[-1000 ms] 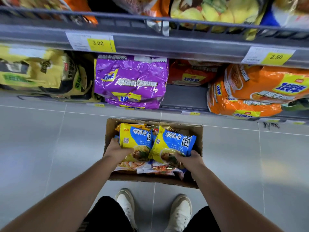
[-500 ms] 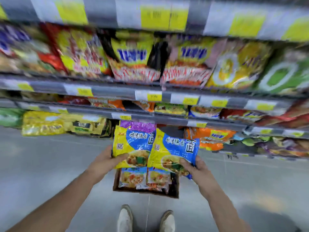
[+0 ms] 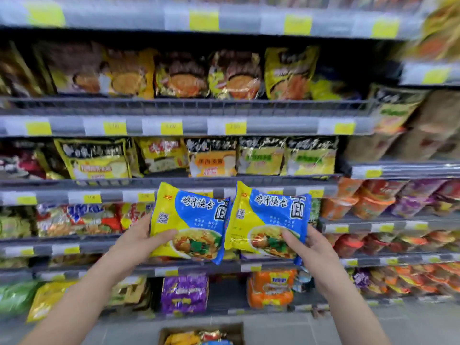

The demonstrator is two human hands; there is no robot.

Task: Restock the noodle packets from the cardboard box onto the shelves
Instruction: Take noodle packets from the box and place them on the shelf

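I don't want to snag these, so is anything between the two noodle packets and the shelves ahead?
Nothing visible does. The left hand holds the left packet, the right hand the right packet, in open air before the shelves. Most rows in view look full of other stock, and the shelf behind the packets is hidden.

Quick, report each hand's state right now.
Left hand: closed, gripping the left noodle packet.
Right hand: closed, gripping the right noodle packet.

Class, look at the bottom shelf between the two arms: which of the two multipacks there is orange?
The orange multipack is the one on the right, below the right hand; the purple multipack lies to its left.
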